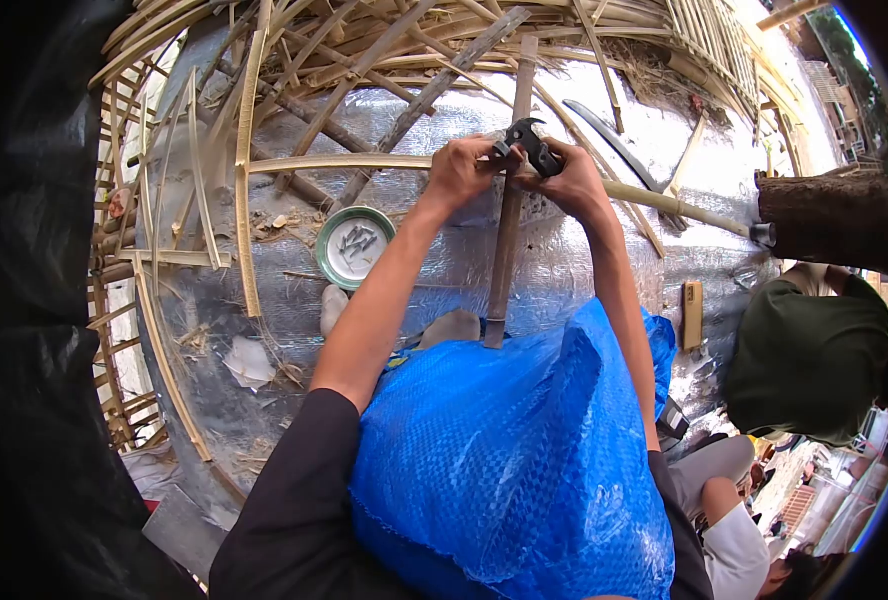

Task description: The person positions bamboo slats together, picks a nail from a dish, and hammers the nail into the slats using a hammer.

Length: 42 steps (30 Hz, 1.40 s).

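Note:
Both my hands meet at the crossing of a horizontal bamboo strip (354, 162) and an upright wooden slat (505, 260). My left hand (461, 170) is closed by the crossing, its fingertips against something small that I cannot make out. In my right hand (570, 180) is a black claw-headed tool (530, 140), its claw pointing up. A pale round pole (684, 208) runs out to the right from beneath my right hand. Below my hands, a blue woven sheet (504, 460) covers my lap.
A green-rimmed bowl (325, 247) with several small grey pieces stands left of my forearm. A long blade (614, 145) lies at the upper right, a phone (692, 315) below it. Bamboo lattice (364, 70) fills the top. Two people sit at the right, one in dark green (809, 360).

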Each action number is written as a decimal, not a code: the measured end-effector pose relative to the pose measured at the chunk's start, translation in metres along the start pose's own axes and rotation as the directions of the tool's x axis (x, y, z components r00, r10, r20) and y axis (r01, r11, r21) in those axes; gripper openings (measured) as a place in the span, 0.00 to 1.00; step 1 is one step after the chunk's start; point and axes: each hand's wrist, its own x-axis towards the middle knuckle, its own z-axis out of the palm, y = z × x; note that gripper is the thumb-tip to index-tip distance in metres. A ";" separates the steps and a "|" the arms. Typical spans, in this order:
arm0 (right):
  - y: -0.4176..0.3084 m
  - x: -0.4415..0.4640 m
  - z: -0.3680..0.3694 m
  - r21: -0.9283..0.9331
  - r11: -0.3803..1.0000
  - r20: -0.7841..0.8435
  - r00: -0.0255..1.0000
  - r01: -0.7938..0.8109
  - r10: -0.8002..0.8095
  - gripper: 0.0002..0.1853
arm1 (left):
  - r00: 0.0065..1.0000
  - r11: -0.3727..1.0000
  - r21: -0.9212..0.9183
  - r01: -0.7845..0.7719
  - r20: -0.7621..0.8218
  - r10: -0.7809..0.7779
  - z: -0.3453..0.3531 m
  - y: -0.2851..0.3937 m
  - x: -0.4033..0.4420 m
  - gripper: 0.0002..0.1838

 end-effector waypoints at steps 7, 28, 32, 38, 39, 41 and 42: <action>0.002 0.001 -0.002 0.045 0.999 0.015 1.000 0.021 -0.022 0.28 | 0.996 0.996 0.053 -0.071 -0.046 0.074 0.007 0.000 0.000 0.11; 0.004 0.001 -0.002 0.026 0.999 0.012 1.000 -0.023 0.023 0.26 | 0.993 0.989 0.100 -0.112 -0.031 0.115 0.005 0.001 0.000 0.09; 0.009 0.004 -0.002 0.007 0.999 0.028 0.999 -0.042 0.042 0.25 | 0.997 0.992 0.112 -0.051 -0.059 0.058 0.006 0.005 -0.002 0.07; 0.011 0.003 -0.001 -0.017 1.000 0.028 1.000 -0.001 0.002 0.25 | 0.995 0.995 0.080 -0.060 -0.080 0.066 0.003 0.016 -0.004 0.08; 0.006 0.001 -0.002 -0.008 1.000 0.023 0.999 -0.024 0.024 0.25 | 0.995 0.995 0.079 -0.059 -0.078 0.065 0.003 0.016 -0.004 0.08; 0.000 -0.002 -0.003 0.004 0.999 0.017 0.999 -0.048 0.048 0.25 | 0.993 0.993 0.084 -0.085 -0.073 0.091 0.002 0.015 -0.004 0.08; -0.001 -0.001 -0.003 -0.017 0.998 0.019 0.998 -0.054 0.054 0.26 | 0.993 0.993 0.084 -0.087 -0.072 0.093 0.002 0.016 -0.004 0.08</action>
